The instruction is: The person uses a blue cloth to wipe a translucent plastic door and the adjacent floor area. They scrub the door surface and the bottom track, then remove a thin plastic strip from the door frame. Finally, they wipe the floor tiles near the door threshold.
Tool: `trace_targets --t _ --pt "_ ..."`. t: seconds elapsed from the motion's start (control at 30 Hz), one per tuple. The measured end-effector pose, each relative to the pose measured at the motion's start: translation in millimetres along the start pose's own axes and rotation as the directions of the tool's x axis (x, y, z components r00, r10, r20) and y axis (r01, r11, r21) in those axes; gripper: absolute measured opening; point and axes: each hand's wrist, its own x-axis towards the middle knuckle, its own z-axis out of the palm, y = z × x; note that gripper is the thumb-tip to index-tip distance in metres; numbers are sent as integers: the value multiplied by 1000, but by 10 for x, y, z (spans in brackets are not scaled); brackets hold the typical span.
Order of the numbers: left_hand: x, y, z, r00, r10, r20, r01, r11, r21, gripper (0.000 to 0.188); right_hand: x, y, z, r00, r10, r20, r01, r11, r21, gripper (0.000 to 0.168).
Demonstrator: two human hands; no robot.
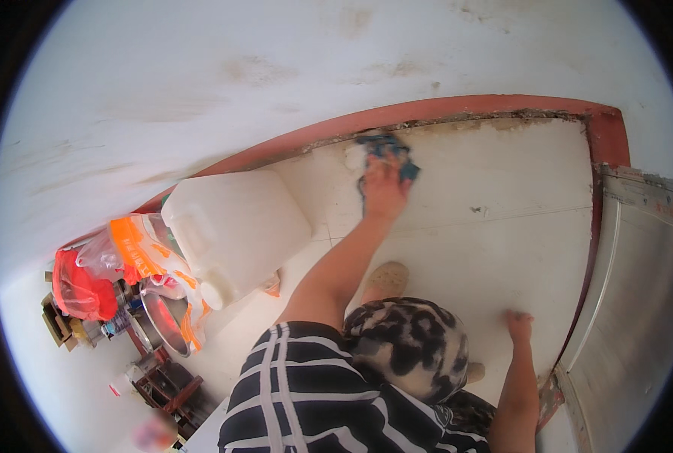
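My left hand (383, 189) presses a dark blue-green cloth (392, 148) against the pale tiled floor (455, 204), close to the foot of the wall. The cloth is crumpled and somewhat blurred. A red-brown painted skirting band (466, 106) runs just beyond it, with a rough, dirty seam along its lower edge. My right hand (519, 327) is low over the floor at the right, holding nothing that shows; its fingers look curled, and whether they touch the floor I cannot tell. Small dark flecks lie on the tile between the hands and the right edge.
A large whitish plastic jerrycan (240, 221) stands at the left by the wall. Past it are an orange and white plastic bag (138, 243), a red bag (81, 289), a metal basin (166, 323) and a dark wooden rack (172, 390). A metal door panel (636, 294) borders the right side.
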Motion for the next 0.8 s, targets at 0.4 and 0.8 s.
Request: trace_targets --t 0.4,0.8 --pt "-56 -1420 -304 1000 9 -3 -7 909 416 58 -105 61 -222 990 -9 141 -11 990 141 84" --pt "111 26 287 995 61 -73 -49 987 156 59 19 347 109 997 -74 -28 76 992 97 77"
